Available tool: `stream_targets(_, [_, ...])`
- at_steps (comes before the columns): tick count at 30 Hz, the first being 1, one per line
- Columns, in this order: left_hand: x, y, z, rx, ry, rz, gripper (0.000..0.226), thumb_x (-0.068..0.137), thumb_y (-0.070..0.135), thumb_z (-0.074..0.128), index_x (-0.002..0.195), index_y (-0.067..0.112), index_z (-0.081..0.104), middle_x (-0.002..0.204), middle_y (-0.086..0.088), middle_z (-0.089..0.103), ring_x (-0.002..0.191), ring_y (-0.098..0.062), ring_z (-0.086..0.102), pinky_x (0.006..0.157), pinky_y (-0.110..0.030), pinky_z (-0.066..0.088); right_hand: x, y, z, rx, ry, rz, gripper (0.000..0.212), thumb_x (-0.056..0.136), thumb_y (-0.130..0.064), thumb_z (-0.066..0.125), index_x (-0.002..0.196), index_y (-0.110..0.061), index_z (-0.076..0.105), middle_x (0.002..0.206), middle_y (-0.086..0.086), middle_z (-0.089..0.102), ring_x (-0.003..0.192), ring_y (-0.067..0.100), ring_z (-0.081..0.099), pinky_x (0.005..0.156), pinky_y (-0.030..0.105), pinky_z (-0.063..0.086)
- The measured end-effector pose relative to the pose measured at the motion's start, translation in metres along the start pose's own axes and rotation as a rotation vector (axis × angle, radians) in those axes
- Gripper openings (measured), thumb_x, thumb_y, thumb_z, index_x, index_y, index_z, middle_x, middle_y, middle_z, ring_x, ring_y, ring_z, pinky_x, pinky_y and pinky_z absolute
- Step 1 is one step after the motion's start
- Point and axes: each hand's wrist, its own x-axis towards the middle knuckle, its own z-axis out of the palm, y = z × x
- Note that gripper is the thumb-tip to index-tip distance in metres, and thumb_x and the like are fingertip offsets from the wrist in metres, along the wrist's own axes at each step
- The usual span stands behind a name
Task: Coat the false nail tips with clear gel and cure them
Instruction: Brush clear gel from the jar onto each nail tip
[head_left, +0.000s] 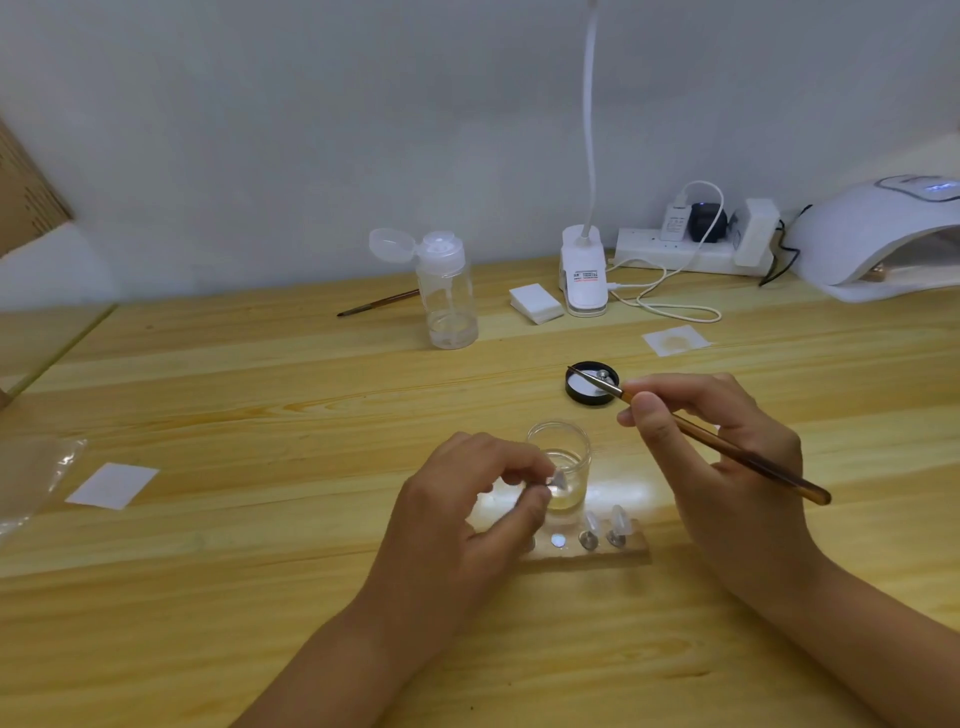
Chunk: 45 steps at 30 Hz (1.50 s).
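The plank-topped wooden table (260, 415) is pale honey-yellow, streaked with darker amber grain. The slim translucent brush (727, 449) has an amber-brown handle, a silver ferrule and a dark tip. The small round glass jar (561, 441) is colourless, like the gel (565, 496) inside it. The round screw lid (592, 397) is black outside — white within. The pointed false nail tips (618, 519) look clear with a milky cast; their studs (588, 542) are silver, set in a see-through acrylic strip holder (571, 557). The domed plastic curing lamp (883, 234) is white, with blue lights on top. The square cotton wipe (675, 340) is white with a round yellowish stain — the clip-on desk lamp (584, 275) white, printed in black and red.
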Motion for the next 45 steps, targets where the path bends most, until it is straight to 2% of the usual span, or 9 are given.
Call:
stream_targets(6, [0.003, -0.004, -0.006, 0.042, 0.12, -0.033, 0.013, 0.091, 0.015, 0.06, 0.095, 0.023, 0.07, 0.093, 0.017, 0.066, 0.089, -0.011, 0.061, 0.077, -0.016, 0.044, 0.0, 0.0, 0.0, -0.01, -0.003, -0.004, 0.017, 0.09, -0.039, 0.057, 0.096, -0.029, 0.069, 0.088, -0.016, 0.07, 0.098, 0.012, 0.063, 0.088, 0.049, 0.046])
stream_targets(9, [0.003, -0.008, -0.007, -0.107, 0.117, -0.165, 0.013, 0.093, 0.02, 0.06, 0.09, 0.029, 0.068, 0.092, 0.016, 0.067, 0.089, -0.008, 0.063, 0.075, -0.015, 0.047, 0.0, 0.0, 0.0, -0.013, -0.004, -0.003, 0.017, 0.09, -0.039, 0.057, 0.096, -0.028, 0.069, 0.088, -0.017, 0.07, 0.097, 0.011, 0.063, 0.088, 0.047, 0.046])
stream_targets(11, [0.004, -0.01, -0.007, -0.215, 0.114, -0.256, 0.013, 0.096, 0.021, 0.06, 0.089, 0.031, 0.066, 0.09, 0.018, 0.067, 0.081, -0.002, 0.061, 0.071, -0.014, 0.048, 0.001, 0.0, 0.0, -0.016, -0.007, -0.002, 0.018, 0.09, -0.039, 0.057, 0.096, -0.027, 0.07, 0.088, -0.016, 0.07, 0.097, 0.01, 0.063, 0.088, 0.048, 0.046])
stream_targets(14, [0.006, -0.013, -0.005, -0.36, 0.124, -0.33, 0.014, 0.096, 0.019, 0.056, 0.09, 0.025, 0.067, 0.085, 0.017, 0.066, 0.077, -0.007, 0.06, 0.067, -0.015, 0.049, 0.001, 0.0, 0.0, -0.017, -0.006, -0.001, 0.018, 0.09, -0.039, 0.057, 0.096, -0.028, 0.069, 0.089, -0.015, 0.07, 0.097, 0.01, 0.063, 0.088, 0.048, 0.046])
stream_targets(19, [0.004, -0.013, -0.001, -0.417, 0.093, -0.299, 0.019, 0.099, 0.016, 0.051, 0.089, 0.019, 0.067, 0.082, 0.008, 0.067, 0.076, -0.008, 0.062, 0.066, -0.021, 0.053, 0.001, 0.001, 0.0, -0.02, -0.007, 0.002, 0.016, 0.09, -0.04, 0.056, 0.095, -0.03, 0.068, 0.089, -0.015, 0.07, 0.097, 0.011, 0.063, 0.089, 0.048, 0.046])
stream_targets(26, [0.006, -0.015, -0.002, -0.486, 0.142, -0.345, 0.021, 0.104, 0.013, 0.037, 0.094, 0.013, 0.056, 0.079, 0.007, 0.065, 0.07, -0.009, 0.055, 0.059, -0.021, 0.047, 0.001, 0.002, 0.0, -0.023, -0.008, 0.004, 0.017, 0.09, -0.041, 0.057, 0.096, -0.031, 0.068, 0.089, -0.012, 0.07, 0.097, 0.01, 0.063, 0.089, 0.045, 0.046])
stream_targets(31, [0.007, -0.018, -0.003, -0.49, 0.133, -0.35, 0.024, 0.103, 0.012, 0.041, 0.092, 0.011, 0.062, 0.073, 0.007, 0.061, 0.063, -0.014, 0.054, 0.059, -0.021, 0.049, 0.002, 0.002, 0.0, -0.028, -0.006, 0.007, 0.015, 0.09, -0.041, 0.057, 0.096, -0.033, 0.068, 0.09, -0.012, 0.07, 0.098, 0.009, 0.062, 0.089, 0.039, 0.045])
stream_targets(37, [0.006, -0.024, -0.005, -0.432, 0.148, -0.373, 0.019, 0.101, 0.02, 0.047, 0.091, 0.017, 0.063, 0.072, 0.01, 0.06, 0.058, -0.012, 0.052, 0.056, -0.022, 0.048, 0.002, 0.003, -0.001, -0.033, -0.012, 0.001, 0.015, 0.091, -0.041, 0.057, 0.096, -0.033, 0.068, 0.09, -0.011, 0.071, 0.098, 0.011, 0.063, 0.089, 0.039, 0.045])
stream_targets(45, [0.009, -0.025, -0.01, -0.553, 0.172, -0.397, 0.022, 0.095, -0.003, 0.054, 0.091, 0.019, 0.057, 0.083, 0.006, 0.069, 0.078, -0.009, 0.062, 0.059, -0.022, 0.048, 0.002, 0.004, -0.001, -0.036, -0.013, -0.012, 0.016, 0.091, -0.04, 0.057, 0.096, -0.031, 0.069, 0.09, -0.014, 0.07, 0.099, 0.01, 0.062, 0.09, 0.042, 0.046])
